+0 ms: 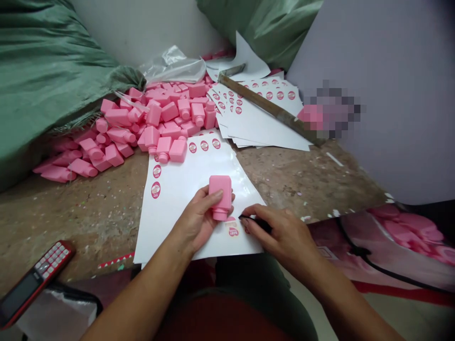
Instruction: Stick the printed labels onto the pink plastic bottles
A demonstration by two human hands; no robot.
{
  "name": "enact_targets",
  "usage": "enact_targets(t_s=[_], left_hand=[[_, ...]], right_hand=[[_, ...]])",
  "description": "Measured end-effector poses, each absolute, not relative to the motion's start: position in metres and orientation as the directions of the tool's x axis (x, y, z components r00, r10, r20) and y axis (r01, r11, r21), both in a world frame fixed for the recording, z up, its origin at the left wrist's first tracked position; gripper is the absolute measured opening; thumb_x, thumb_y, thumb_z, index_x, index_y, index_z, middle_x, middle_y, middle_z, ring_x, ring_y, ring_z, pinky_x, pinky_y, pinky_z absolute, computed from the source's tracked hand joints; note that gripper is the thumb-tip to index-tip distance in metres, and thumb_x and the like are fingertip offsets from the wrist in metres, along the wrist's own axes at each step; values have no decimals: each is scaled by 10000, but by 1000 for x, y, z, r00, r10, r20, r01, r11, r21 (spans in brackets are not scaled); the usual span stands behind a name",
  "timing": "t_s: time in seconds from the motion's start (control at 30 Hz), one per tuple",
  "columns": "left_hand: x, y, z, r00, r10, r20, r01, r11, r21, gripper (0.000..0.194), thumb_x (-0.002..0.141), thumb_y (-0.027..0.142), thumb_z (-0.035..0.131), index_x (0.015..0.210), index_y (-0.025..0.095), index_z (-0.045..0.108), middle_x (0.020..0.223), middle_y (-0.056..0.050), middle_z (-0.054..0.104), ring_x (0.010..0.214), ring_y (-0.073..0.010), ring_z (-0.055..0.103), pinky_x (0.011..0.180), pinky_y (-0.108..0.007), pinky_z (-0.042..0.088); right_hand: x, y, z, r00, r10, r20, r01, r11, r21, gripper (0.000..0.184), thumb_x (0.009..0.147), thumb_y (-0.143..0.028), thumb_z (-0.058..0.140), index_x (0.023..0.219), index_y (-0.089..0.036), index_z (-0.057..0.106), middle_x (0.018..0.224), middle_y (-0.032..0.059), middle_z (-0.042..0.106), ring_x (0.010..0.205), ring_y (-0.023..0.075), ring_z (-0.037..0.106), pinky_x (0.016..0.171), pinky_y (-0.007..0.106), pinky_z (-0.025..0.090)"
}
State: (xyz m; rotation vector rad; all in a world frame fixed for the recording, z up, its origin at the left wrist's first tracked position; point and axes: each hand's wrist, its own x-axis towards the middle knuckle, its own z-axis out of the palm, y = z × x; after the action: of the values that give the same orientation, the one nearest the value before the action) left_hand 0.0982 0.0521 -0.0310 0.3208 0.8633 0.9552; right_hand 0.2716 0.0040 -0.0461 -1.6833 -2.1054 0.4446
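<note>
Over open sheet (181,189) near front edge, bottle (222,187) in left fingers (210,201)

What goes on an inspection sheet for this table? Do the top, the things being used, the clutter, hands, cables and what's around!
Surface: brown table, worn, speckled with scraps.
Things in use: pink bottle, neck toward the person, over a white label sheet.
Clutter: heap of bottles; wooden-handled tool across more sheets; red phone at left.
Hands: left hand holds the pink bottle; right hand holds a small black thing, partly hidden.
Cables: no electric one seen; knotted black cord at right.
Surroundings: green cloth, pale wall.
</note>
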Motion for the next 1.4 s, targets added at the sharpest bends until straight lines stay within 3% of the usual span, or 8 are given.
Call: enact_targets(t_s=[0.23, 0.57, 0.63, 0.8, 1.1, 1.4], left_hand=[[95, 52, -35, 325, 819, -473, -627, 561, 540, 245, 840, 135, 609, 1069, 50, 633, 1028, -170, 677, 984, -222, 653, 854, -311, 529], [95, 50, -35, 310, 827, -468, -617, 550, 563, 240, 830, 112, 610, 1069, 91, 597, 1041, -163, 692, 997, -217, 656, 875, -309, 498], [95, 50, -35, 307, 827, -471, -618, 550, 561, 234, 827, 112, 610, 1060, 95, 597, 1034, -163, 696, 1001, -221, 656, 890, -320, 496], [95, 52, -33, 318, 806, -499, -652, 568, 503, 243, 830, 110, 594, 1072, 91, 594, 1020, -161, 701, 1024, -239, 654, 915, -374, 508], [94, 52, -35, 311, 807, -502, -664, 563, 493, 248, 846, 176, 599, 1076, 83, 610, 1055, -174, 698, 1040, -248, 649, 914, -372, 514], [95, 51, -35, 304, 813, -497, -653, 557, 513, 224, 850, 165, 595, 1057, 81, 615, 1010, -169, 704, 989, -235, 654, 866, -355, 520]], right_hand=[[269, 6, -44, -197, 972, 128, 860, 234, -453, 158, 901, -304, 492, 861, -239, 630, 686, -13, 697, 586, 182, 601, 631, 317, 316], [264, 10, -43, -194, 974, 116, 878, 225, -422, 154, 882, -283, 505, 822, -226, 636, 665, -2, 692, 561, 177, 581, 635, 318, 307], [265, 12, -43, -177, 981, 83, 862, 195, -468, 161, 871, -297, 505, 812, -227, 638, 670, 1, 688, 572, 177, 578, 618, 310, 317], [272, 14, -41, -148, 986, -71, 696, 53, -716, 182, 861, -360, 509, 809, -230, 625, 629, -23, 639, 574, 159, 575, 569, 269, 368], [265, 8, -45, -207, 969, 136, 889, 245, -388, 172, 899, -286, 480, 842, -219, 628, 688, 2, 702, 561, 168, 579, 663, 333, 315], [263, 10, -44, -198, 972, 123, 876, 232, -423, 175, 882, -309, 493, 822, -232, 639, 705, 7, 704, 590, 182, 578, 591, 299, 322]])
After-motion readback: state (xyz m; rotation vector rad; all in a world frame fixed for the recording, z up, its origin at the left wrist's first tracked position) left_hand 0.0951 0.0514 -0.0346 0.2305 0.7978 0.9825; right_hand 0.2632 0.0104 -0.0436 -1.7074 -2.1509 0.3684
